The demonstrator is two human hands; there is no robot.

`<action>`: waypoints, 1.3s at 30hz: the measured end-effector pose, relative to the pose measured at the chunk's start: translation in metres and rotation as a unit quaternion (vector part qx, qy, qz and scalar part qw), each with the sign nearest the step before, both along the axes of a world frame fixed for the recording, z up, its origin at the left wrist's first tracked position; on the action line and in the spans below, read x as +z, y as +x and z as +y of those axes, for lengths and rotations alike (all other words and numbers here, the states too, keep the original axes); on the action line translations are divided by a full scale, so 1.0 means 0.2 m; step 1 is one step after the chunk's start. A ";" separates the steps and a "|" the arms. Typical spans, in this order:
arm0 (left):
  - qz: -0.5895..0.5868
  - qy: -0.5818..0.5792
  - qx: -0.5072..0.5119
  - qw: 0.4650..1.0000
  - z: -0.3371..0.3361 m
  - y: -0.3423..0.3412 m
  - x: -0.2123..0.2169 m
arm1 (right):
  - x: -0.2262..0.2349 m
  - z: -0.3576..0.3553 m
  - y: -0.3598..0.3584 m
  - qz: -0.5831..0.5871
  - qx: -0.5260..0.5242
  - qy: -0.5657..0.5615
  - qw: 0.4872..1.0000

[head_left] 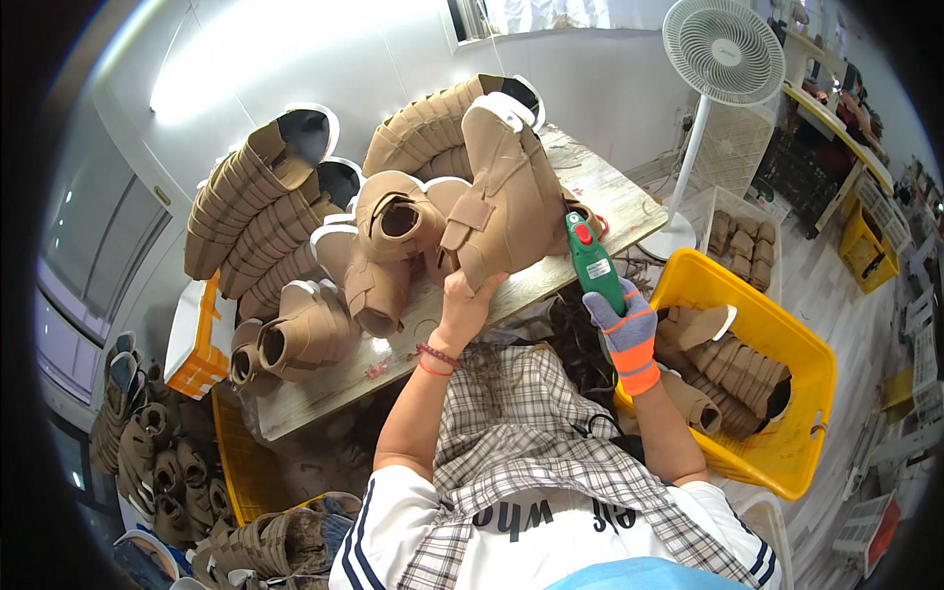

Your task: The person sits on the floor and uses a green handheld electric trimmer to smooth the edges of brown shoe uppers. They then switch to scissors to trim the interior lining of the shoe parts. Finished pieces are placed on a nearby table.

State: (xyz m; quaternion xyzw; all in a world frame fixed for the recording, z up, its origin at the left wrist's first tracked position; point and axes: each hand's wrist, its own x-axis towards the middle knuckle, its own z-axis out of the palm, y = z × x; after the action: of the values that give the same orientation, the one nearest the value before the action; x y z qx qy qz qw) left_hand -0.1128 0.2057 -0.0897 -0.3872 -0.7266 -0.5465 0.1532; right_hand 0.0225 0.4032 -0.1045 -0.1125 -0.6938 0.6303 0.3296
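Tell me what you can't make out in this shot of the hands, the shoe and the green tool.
Head view only:
- Tip of the green tool: hidden behind the tan shoe upper.
- Right hand: covered by a glove, fingers wrapped around the tool.
- Left hand: fingertips tucked under the shoe upper.
- Label on the tool: too small.
- Yellow crate: its near corner is hidden by the right forearm.

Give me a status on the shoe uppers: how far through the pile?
Looks done, though I can't confirm it: tan uppers nested in the yellow crate at the right. In hand: the left hand holds one tan upper upright on the table while the gloved right hand points a green handheld tool at it. Left: stacked uppers and loose ones behind.
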 end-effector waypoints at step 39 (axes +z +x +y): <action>-0.554 0.349 -0.215 0.725 -0.31 -0.22 0.60 | -0.11 0.09 0.29 0.022 -0.033 0.280 0.959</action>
State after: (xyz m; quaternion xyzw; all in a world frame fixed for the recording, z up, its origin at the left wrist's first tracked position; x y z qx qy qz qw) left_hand -0.1563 0.1445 0.0300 -0.0809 -0.3380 -0.8969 -0.2735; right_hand 0.0802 0.4213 -0.1269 -0.0247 -0.8309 0.4023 0.3837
